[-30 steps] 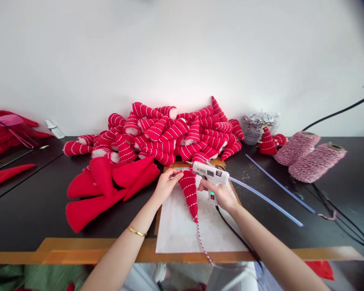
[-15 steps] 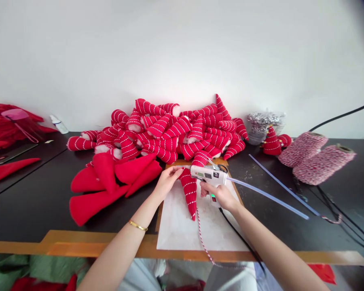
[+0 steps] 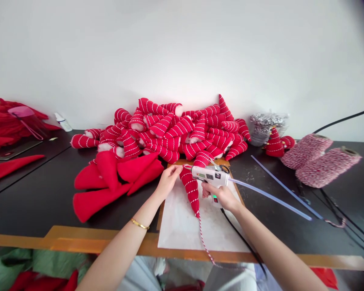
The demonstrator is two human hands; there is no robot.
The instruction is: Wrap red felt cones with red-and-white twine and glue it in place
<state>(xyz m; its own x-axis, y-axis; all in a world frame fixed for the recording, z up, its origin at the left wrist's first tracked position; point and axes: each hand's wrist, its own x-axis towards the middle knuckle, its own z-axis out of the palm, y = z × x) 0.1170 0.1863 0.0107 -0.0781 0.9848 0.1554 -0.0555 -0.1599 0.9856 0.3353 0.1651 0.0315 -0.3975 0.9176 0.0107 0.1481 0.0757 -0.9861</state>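
My left hand [image 3: 169, 178] pinches the wide upper end of a red felt cone [image 3: 190, 190], which has red-and-white twine wound round it and hangs point down over a white sheet [image 3: 182, 234]. From the cone's tip a length of twine [image 3: 204, 244] runs down over the table edge. In my right hand [image 3: 223, 196] is a white hot glue gun [image 3: 210, 174], fingers wrapped round its handle. Its nozzle meets the cone's upper edge near my left fingertips; the exact contact is too small to make out. A translucent glue stick [image 3: 269, 197] sticks out of the gun's back.
Wound cones [image 3: 166, 133] are piled against the wall. Plain red cones [image 3: 100, 202] lie left of the sheet. To the right are a loose glue stick [image 3: 286, 186], two twine spools [image 3: 327, 167], a bag of silvery pieces [image 3: 265, 125] and black cables [image 3: 348, 218]. Scissors [image 3: 224, 169] lie behind the gun.
The view has shifted slightly, so most things sit a little further right. My hands keep their hold, and the cone's tip has swung slightly right.
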